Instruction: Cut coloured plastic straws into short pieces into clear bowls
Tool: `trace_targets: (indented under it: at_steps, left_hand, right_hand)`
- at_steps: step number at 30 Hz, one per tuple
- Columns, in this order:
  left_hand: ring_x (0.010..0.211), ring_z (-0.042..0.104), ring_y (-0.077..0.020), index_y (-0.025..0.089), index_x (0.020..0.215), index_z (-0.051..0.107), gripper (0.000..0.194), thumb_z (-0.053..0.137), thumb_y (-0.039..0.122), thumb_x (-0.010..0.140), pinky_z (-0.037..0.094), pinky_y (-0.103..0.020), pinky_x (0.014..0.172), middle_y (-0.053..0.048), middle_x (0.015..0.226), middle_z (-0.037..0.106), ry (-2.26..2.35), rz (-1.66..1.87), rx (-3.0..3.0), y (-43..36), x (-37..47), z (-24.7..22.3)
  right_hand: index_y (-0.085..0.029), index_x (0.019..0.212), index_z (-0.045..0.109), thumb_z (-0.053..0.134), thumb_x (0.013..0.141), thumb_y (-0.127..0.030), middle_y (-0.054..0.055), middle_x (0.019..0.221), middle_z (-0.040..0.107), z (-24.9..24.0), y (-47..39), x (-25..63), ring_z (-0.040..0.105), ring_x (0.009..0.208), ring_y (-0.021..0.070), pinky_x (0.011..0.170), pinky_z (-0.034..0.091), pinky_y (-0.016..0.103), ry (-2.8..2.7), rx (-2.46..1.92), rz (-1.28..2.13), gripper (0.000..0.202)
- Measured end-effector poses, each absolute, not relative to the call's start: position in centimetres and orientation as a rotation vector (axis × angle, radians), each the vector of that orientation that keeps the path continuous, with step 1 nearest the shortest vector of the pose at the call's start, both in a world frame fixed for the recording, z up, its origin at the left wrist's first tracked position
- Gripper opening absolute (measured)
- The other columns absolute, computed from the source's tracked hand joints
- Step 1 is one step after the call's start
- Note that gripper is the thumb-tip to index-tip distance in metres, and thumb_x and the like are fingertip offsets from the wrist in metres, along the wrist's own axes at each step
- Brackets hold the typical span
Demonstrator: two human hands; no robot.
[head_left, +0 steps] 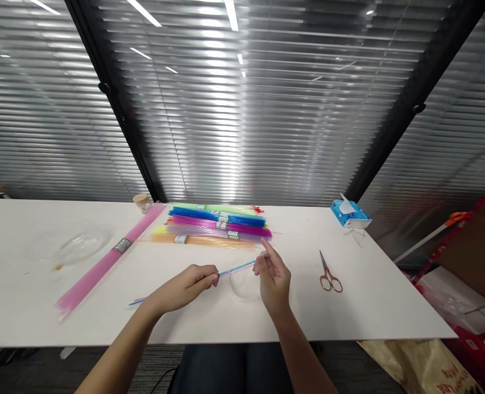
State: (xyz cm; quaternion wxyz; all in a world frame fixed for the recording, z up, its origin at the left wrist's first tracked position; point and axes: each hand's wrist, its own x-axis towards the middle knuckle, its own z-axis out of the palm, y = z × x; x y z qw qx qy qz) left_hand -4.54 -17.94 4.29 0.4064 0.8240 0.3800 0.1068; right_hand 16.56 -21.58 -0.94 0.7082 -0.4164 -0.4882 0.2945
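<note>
My left hand [185, 289] is closed round a few thin blue and pink plastic strands [237, 268], whose far ends stick out beyond my left wrist. My right hand [275, 284] pinches the other end of the strands, its index finger raised. The strands run nearly straight between the two hands, above the white table. A faint loop of clear cord [244, 287] lies beneath them. Beyond my hands are stacked bundles of plastic strands in orange [203, 241], purple [246, 230], blue [197, 214] and green [185, 207], several with paper labels.
Scissors [327, 275] lie to the right, and a blue tissue box [351, 213] stands at the back right. A long pink bundle [94, 272] slants across the left side. Farther left is a clear coil [80, 243]. A small cork-topped jar [142, 202] stands at the back.
</note>
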Motion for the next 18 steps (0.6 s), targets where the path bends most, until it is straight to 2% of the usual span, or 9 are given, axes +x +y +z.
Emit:
trace_targets:
  at_steps: [5, 8, 11, 18]
  left_hand:
    - [0.068, 0.043, -0.0136, 0.018, 0.081, 0.051, 0.034, 0.032, 0.042, 0.096, 0.033, -0.024, 0.064, 0.001, 0.072, 0.046, 0.949, 0.286, 2.085, -18.0, -4.2, 4.3]
    - [0.067, 0.042, -0.0134, 0.019, 0.084, 0.052, 0.031, 0.033, 0.040, 0.096, 0.032, -0.023, 0.063, 0.002, 0.072, 0.046, 0.947, 0.297, 2.084, -18.1, -3.9, 4.4]
    - [0.066, 0.042, -0.0130, 0.019, 0.079, 0.050, 0.031, 0.034, 0.039, 0.095, 0.032, -0.024, 0.062, 0.002, 0.070, 0.046, 0.933, 0.300, 2.068, -18.2, -3.6, 4.6]
    - [0.064, 0.042, -0.0130, 0.018, 0.078, 0.052, 0.031, 0.034, 0.038, 0.095, 0.031, -0.024, 0.060, 0.002, 0.067, 0.046, 0.941, 0.316, 2.067, -18.4, -3.1, 4.9]
  right_hand:
    - [-0.028, 0.126, 0.061, 0.057, 0.089, -0.032, 0.003, 0.087, 0.055, -0.8, -21.6, 16.4, 0.057, 0.063, 0.0119, 0.061, 0.054, 0.030, -1.026, -0.908, 0.606, 0.037]
    - [-0.026, 0.127, 0.061, 0.057, 0.090, -0.033, 0.005, 0.095, 0.063, -0.8, -21.8, 16.5, 0.063, 0.065, 0.0137, 0.065, 0.056, 0.032, -0.996, -0.928, 0.670, 0.038]
    - [-0.024, 0.129, 0.059, 0.056, 0.090, -0.035, 0.006, 0.095, 0.069, -0.7, -22.1, 16.6, 0.066, 0.064, 0.0152, 0.068, 0.056, 0.034, -0.972, -0.965, 0.722, 0.040]
    - [-0.020, 0.130, 0.057, 0.055, 0.090, -0.037, 0.010, 0.101, 0.072, -0.8, -22.3, 16.3, 0.070, 0.067, 0.0196, 0.071, 0.058, 0.038, -0.985, -1.021, 0.671, 0.043]
